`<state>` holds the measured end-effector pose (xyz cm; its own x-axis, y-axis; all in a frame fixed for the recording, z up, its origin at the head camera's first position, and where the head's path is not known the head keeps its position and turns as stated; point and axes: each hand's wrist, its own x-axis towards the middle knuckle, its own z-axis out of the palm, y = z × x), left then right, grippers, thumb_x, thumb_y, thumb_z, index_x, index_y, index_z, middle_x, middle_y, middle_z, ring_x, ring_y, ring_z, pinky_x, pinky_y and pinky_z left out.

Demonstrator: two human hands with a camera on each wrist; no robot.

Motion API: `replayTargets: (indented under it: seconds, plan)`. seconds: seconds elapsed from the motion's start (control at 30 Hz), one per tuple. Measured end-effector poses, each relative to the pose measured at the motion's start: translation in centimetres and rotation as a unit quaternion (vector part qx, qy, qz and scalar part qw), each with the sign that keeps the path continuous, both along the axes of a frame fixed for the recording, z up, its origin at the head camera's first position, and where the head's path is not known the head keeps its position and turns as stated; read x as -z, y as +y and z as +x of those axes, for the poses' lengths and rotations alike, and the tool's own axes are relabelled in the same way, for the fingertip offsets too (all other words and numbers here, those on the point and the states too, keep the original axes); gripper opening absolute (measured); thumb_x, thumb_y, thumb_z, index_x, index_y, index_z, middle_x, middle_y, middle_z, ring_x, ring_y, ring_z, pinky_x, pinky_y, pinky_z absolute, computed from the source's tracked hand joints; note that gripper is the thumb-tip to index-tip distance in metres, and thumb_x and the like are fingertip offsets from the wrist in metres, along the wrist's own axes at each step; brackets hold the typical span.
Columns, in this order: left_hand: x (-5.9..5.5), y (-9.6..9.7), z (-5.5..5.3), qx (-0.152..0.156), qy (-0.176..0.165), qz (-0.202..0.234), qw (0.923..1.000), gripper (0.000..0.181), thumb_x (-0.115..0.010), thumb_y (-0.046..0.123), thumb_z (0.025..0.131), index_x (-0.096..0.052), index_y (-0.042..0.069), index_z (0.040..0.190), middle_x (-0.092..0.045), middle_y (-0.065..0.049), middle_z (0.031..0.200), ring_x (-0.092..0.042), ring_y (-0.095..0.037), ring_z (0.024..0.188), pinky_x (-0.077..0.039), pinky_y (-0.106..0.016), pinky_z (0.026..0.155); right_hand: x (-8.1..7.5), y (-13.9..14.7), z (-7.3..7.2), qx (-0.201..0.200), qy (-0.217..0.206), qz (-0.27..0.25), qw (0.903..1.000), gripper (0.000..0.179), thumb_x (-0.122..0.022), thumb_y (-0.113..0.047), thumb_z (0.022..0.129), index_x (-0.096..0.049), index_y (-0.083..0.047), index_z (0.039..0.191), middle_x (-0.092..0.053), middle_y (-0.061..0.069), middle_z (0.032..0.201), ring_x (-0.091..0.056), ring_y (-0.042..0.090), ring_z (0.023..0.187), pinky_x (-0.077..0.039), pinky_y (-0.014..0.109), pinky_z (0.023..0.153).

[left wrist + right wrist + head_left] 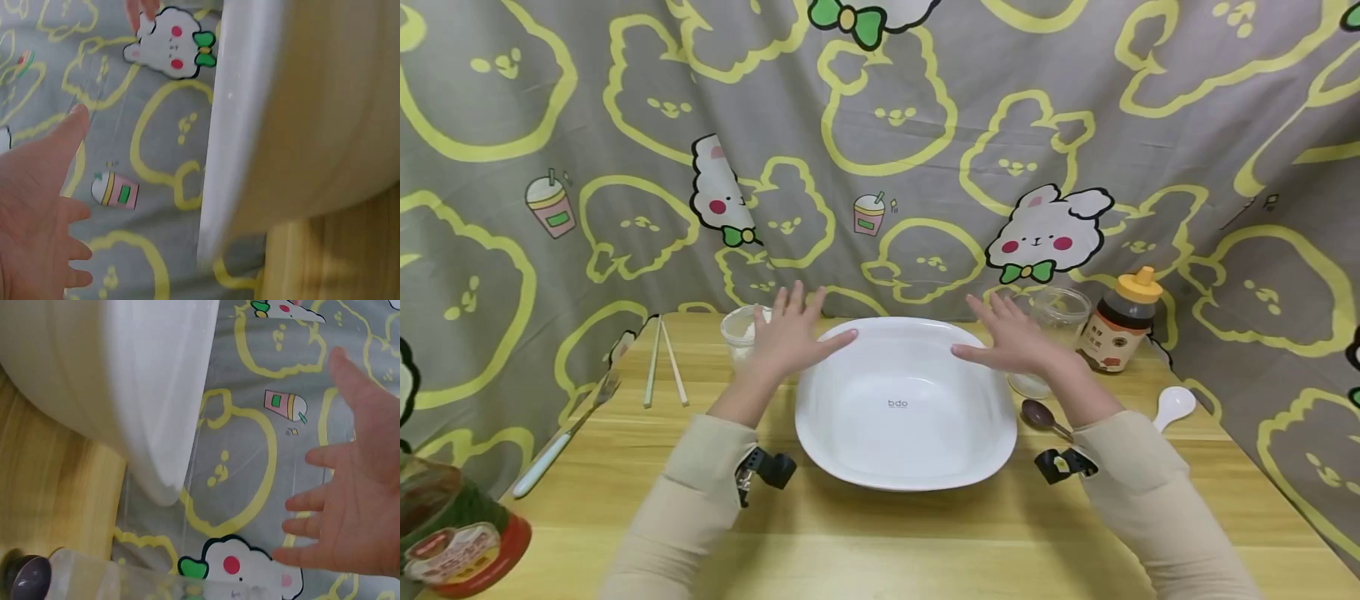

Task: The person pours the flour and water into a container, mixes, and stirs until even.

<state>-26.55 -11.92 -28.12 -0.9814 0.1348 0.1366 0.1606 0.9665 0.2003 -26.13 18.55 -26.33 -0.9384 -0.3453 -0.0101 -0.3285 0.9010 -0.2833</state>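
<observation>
A white basin (906, 446) with small lettering inside sits on the wooden table between my two hands. My left hand (792, 337) is spread with its thumb reaching over the basin's left rim and holds nothing. On the other side my right hand (1011, 340) is also spread, its thumb pointing inward past the right rim. Both wrist views show bare palms, with a gap between each hand and the basin's side. Behind my left hand stands a clear tub (739, 327) of white contents, partly covered by the fingers. A clear jar (1062, 312) is partly hidden behind my right hand.
At the right are a yellow-capped bottle (1120, 325), a dark spoon (1037, 414) and a white spoon (1176, 404). Chopsticks (653, 367) and a fork (553, 454) lie left, with a red-and-green container (463, 537) in the near corner. A patterned curtain (895, 83) hangs behind.
</observation>
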Motion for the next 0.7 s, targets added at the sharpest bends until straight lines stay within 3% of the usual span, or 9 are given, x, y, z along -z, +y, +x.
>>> replayTargets:
  seconds: [0.27,0.4,0.5,0.57,0.63,0.7]
  plan:
    - [1.8,-5.0,0.1,-0.024,0.013,0.080,0.9965,0.093,-0.033,0.071,0.072,-0.006,0.014,0.140,0.005,-0.020,0.140,0.005,-0.037,0.125,0.002,-0.062,0.091,2.3,2.7,-0.2,-0.047,-0.007,-0.089,0.9949,0.084,-0.047,-0.055,0.077,-0.013,-0.011,0.139,-0.006,0.021,0.140,-0.002,0.038,0.125,-0.010,0.059,0.094]
    - [3.0,-6.8,0.0,-0.036,0.058,0.152,0.9860,0.091,-0.045,0.062,0.074,-0.002,0.016,0.140,0.010,-0.018,0.140,0.008,-0.035,0.125,0.002,-0.063,0.091,4.0,3.5,-0.3,-0.059,-0.008,-0.137,0.9888,0.077,-0.050,-0.049,0.079,-0.019,-0.008,0.137,-0.015,0.020,0.139,-0.011,0.037,0.124,-0.015,0.055,0.095]
    - [4.2,-7.9,-0.3,-0.049,0.113,0.216,0.9687,0.093,-0.054,0.055,0.073,-0.002,0.016,0.140,0.010,-0.016,0.140,0.005,-0.036,0.125,0.001,-0.060,0.093,5.4,3.8,-0.2,-0.065,-0.017,-0.183,0.9808,0.074,-0.053,-0.044,0.080,-0.022,-0.008,0.137,-0.019,0.018,0.138,-0.016,0.036,0.123,-0.017,0.054,0.095]
    - [5.1,-8.4,-0.6,-0.065,0.139,0.263,0.9525,0.095,-0.058,0.052,0.071,-0.003,0.017,0.140,0.008,-0.014,0.141,0.003,-0.035,0.125,-0.001,-0.057,0.095,6.4,4.1,-0.2,-0.062,-0.030,-0.214,0.9745,0.071,-0.055,-0.041,0.080,-0.023,-0.010,0.137,-0.021,0.015,0.138,-0.016,0.035,0.123,-0.017,0.054,0.095]
    - [6.1,-8.7,-0.9,-0.082,0.158,0.321,0.9303,0.097,-0.062,0.049,0.070,-0.003,0.018,0.140,0.004,-0.012,0.142,0.000,-0.032,0.126,-0.004,-0.054,0.097,7.3,4.3,-0.2,-0.055,-0.051,-0.248,0.9657,0.069,-0.056,-0.036,0.081,-0.023,-0.013,0.137,-0.020,0.013,0.139,-0.016,0.035,0.124,-0.017,0.054,0.095]
    - [7.0,-8.9,-1.3,-0.097,0.170,0.385,0.9019,0.098,-0.065,0.045,0.069,-0.003,0.020,0.140,0.000,-0.008,0.143,-0.002,-0.025,0.127,-0.007,-0.048,0.099,8.2,4.4,-0.2,-0.053,-0.071,-0.288,0.9535,0.066,-0.055,-0.030,0.083,-0.023,-0.014,0.137,-0.018,0.011,0.140,-0.015,0.036,0.124,-0.016,0.053,0.096]
